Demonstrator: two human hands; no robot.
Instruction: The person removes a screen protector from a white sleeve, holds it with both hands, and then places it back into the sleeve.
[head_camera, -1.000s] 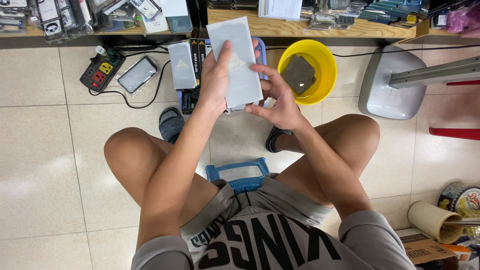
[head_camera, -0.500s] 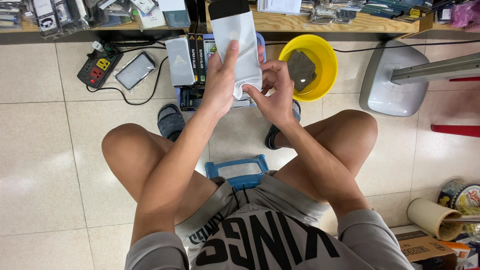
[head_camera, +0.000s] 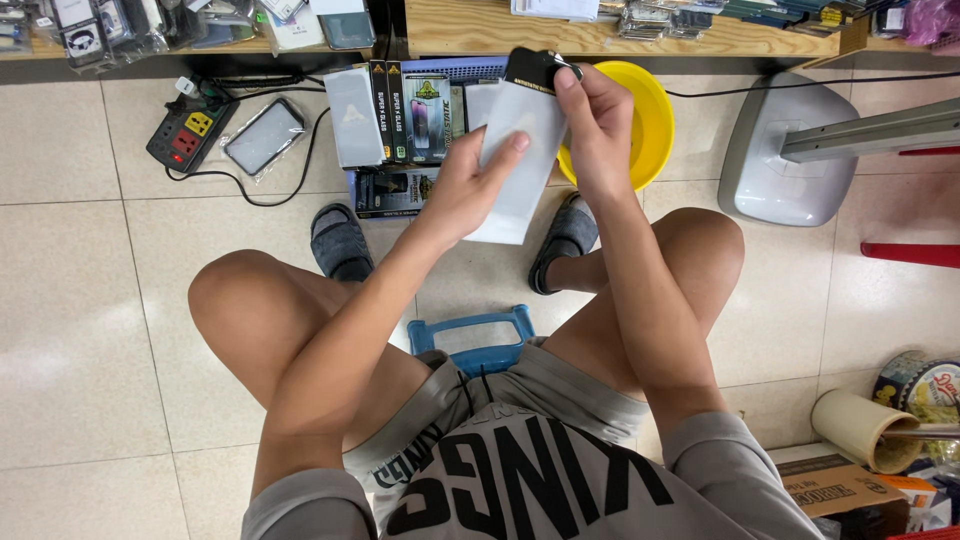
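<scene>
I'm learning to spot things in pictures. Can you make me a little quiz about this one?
1. Which hand pinches the black piece at the white packet's top: left or right?
2. True or false: the yellow bowl sits on the floor.
3. What colour is the stool under the person?

Key: 1 right; 2 true; 3 blue.
</scene>
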